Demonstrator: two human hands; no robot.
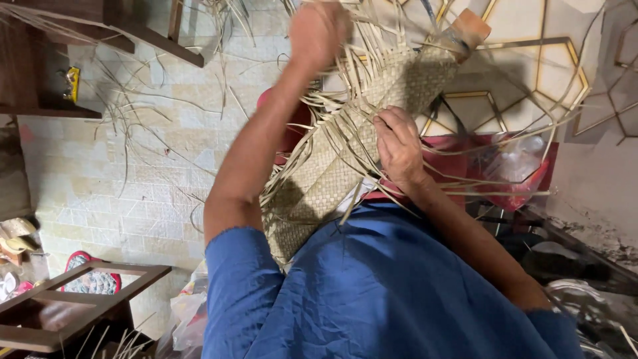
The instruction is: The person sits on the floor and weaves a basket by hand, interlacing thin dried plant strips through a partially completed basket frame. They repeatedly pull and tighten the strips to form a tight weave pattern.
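A long woven piece of pale straw strips [325,179] rests against my blue shirt and reaches up to the right, with loose strip ends sticking out along its edges. My left hand [318,30] is stretched out at the top, closed around a bunch of loose strips [372,40] and pulling them taut. My right hand [399,143] lies on the middle of the weave, its fingers pinching strips at the working edge.
Loose straw strips [126,110] lie scattered over the tiled floor [119,186]. A wooden stool frame [73,306] stands at bottom left, a dark wooden shelf [53,60] at top left. A red container [525,179] with clear plastic sits to the right.
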